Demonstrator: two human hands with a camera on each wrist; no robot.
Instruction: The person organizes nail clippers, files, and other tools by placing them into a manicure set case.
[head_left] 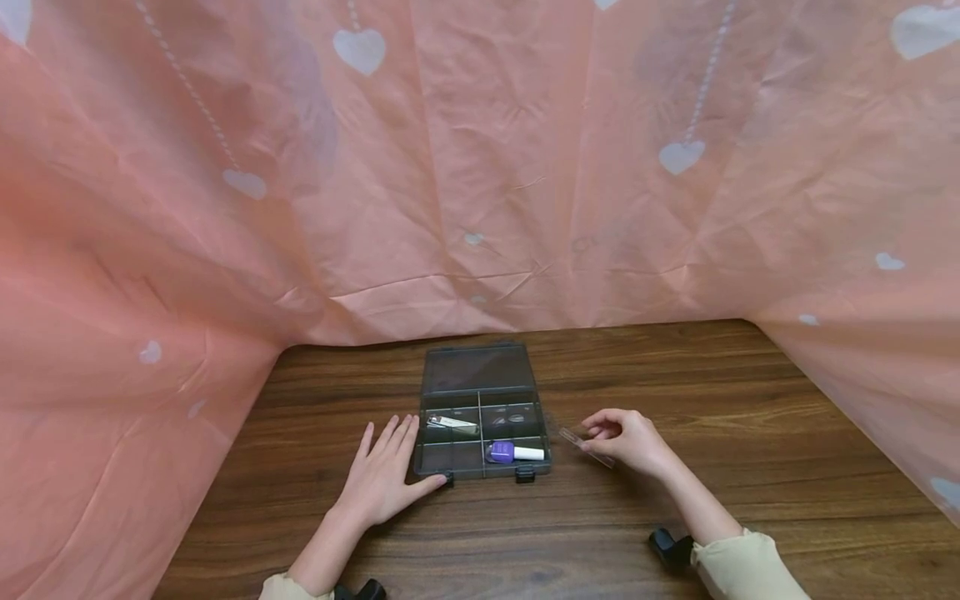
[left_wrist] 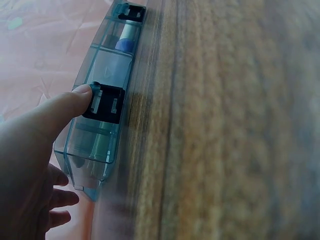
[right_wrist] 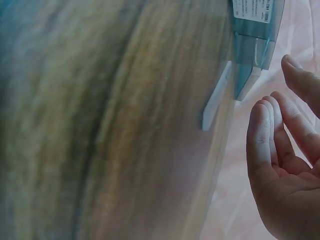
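Note:
A see-through grey divided box (head_left: pixel 442 465) lies on the wooden table, its lid (head_left: pixel 476 368) folded back. Nail clippers (head_left: pixel 452 425) sit in a left compartment. A purple nail polish bottle (head_left: pixel 502 452) with a white cap lies front right. My left hand (head_left: pixel 384 482) is spread flat along the box's left side, with its thumb on the left front latch (left_wrist: pixel 106 103). To the right of the box, my right hand (head_left: pixel 632 442) hovers over a clear flat strip (right_wrist: pixel 216 97). In the right wrist view, a gap shows between thumb and fingers, and the strip lies apart from them.
A second black latch (head_left: pixel 525 475) sits at the box's front right. Small clear oval shapes (head_left: pixel 516 418) show in the rear right compartment. A printed label (right_wrist: pixel 252 9) is on the box's side. Pink fabric with hearts (head_left: pixel 487 167) hangs around the table (head_left: pixel 675 367).

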